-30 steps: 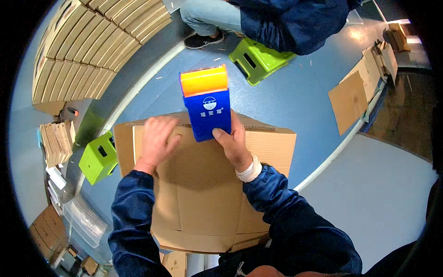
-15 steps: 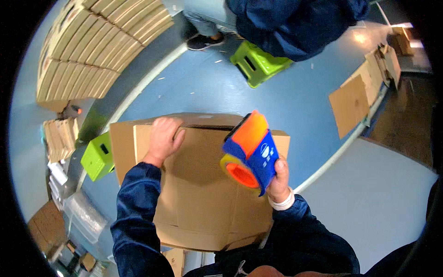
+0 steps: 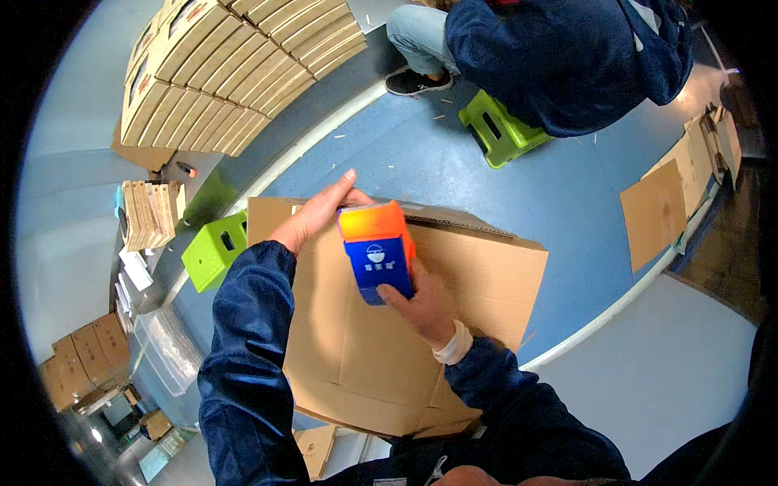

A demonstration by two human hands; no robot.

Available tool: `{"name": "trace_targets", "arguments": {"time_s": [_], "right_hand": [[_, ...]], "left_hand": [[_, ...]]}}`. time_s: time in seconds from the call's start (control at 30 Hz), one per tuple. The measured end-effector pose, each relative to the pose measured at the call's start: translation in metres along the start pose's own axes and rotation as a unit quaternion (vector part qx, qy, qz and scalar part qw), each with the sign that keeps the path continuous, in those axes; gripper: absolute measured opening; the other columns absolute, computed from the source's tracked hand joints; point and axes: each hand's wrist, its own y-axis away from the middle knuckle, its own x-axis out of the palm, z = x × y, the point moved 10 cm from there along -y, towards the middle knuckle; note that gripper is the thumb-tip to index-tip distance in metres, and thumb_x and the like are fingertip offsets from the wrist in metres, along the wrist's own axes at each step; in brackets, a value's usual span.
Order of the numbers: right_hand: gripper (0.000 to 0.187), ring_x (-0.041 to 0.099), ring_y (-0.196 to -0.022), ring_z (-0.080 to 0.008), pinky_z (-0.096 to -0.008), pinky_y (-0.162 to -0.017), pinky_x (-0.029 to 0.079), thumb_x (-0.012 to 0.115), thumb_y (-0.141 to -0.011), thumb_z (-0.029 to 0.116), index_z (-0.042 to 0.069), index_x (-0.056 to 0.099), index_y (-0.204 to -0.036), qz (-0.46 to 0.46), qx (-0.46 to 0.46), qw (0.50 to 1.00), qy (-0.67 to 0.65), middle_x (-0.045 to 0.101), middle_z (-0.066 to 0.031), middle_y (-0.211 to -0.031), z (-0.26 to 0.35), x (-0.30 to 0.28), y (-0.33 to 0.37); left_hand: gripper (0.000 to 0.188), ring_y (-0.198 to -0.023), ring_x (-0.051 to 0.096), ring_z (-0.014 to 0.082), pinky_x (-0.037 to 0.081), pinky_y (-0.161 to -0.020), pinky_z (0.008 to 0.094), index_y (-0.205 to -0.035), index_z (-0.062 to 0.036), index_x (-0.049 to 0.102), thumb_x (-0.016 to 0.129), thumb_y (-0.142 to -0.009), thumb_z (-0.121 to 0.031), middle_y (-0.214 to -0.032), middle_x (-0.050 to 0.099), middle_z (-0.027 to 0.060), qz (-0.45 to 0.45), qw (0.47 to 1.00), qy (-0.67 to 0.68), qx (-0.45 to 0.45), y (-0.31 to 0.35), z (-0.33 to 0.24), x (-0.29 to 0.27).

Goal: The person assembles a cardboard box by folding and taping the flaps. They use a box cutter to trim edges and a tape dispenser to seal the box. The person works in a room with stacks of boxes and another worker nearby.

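Note:
A large brown cardboard box stands in front of me. My right hand grips a blue and orange tape dispenser above the box's far half. The dispenser's orange end is turned away from me, towards the far rim. Next to that end, my left hand is turned on its side over the far left part of the box. Its fingers look stretched out, with the tips partly hidden behind the dispenser. Whether they touch the dispenser or the box, I cannot tell.
A person in a dark jacket sits beyond the box on a green stool. Another green stool stands left of the box. Stacked flat boxes rise at the far left. Cardboard sheets lean at the right.
My right hand has brought the tape dispenser left, and its orange end now lies beside my left hand. My left hand has turned from palm-down to its side. The view has shifted too.

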Motion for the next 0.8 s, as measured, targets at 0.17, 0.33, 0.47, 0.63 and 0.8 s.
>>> {"name": "trace_targets", "arguments": {"time_s": [0.17, 0.33, 0.47, 0.63, 0.8], "right_hand": [[0.056, 0.062, -0.099, -0.021, -0.0359, -0.088, 0.05, 0.071, -0.087, 0.035, 0.003, 0.052, -0.128, -0.035, 0.014, 0.993, -0.112, 0.064, -0.0112, -0.109, 0.006, -0.035, 0.023], [0.048, 0.061, -0.098, -0.0159, -0.0317, -0.086, 0.052, 0.065, -0.093, 0.034, 0.001, 0.052, -0.124, -0.282, -0.097, 0.953, -0.048, 0.062, -0.0086, -0.112, 0.042, -0.21, 0.109], [0.036, 0.063, -0.083, -0.0128, -0.0286, -0.072, 0.053, 0.072, -0.088, 0.026, 0.0, 0.059, -0.11, -0.397, 0.025, 0.908, 0.129, 0.067, -0.0081, -0.097, -0.013, -0.314, 0.165], [0.06, 0.069, -0.081, -0.0245, -0.0364, -0.069, 0.055, 0.08, -0.076, 0.041, -0.009, 0.061, -0.104, -0.335, 0.193, 0.891, 0.237, 0.07, -0.021, -0.089, -0.093, -0.283, 0.201], [0.067, 0.068, -0.081, -0.0407, -0.0449, -0.067, 0.053, 0.066, -0.082, 0.058, -0.006, 0.059, -0.101, -0.307, 0.148, 0.873, 0.35, 0.067, -0.0268, -0.086, -0.083, -0.223, 0.202]], "left_hand": [[0.046, -0.101, 0.06, 0.0273, 0.044, -0.091, 0.0376, -0.097, -0.0024, 0.068, 0.044, -0.098, -0.042, -0.102, 0.068, 0.0089, -0.042, 0.966, -0.203, 0.155, -0.002, -0.013, 0.012], [0.037, -0.096, 0.054, 0.0302, 0.039, -0.087, 0.0408, -0.103, -0.0073, 0.065, 0.068, -0.08, -0.036, -0.101, 0.062, 0.0088, -0.144, 0.845, -0.443, 0.263, 0.029, -0.037, 0.045], [0.042, -0.095, 0.051, 0.0302, 0.037, -0.086, 0.0402, -0.101, -0.0068, 0.062, 0.071, -0.076, -0.039, -0.101, 0.058, 0.009, -0.165, 0.815, -0.46, 0.313, 0.035, -0.047, 0.049], [0.044, -0.097, 0.05, 0.0307, 0.037, -0.086, 0.0406, -0.102, -0.0057, 0.06, 0.068, -0.079, -0.042, -0.101, 0.056, 0.0102, -0.144, 0.813, -0.482, 0.294, 0.036, -0.043, 0.053], [0.046, -0.104, 0.048, 0.0316, 0.035, -0.091, 0.0416, -0.109, -0.0051, 0.058, 0.063, -0.084, -0.043, -0.109, 0.055, 0.0118, -0.119, 0.811, -0.509, 0.264, 0.03, -0.031, 0.055]]}}
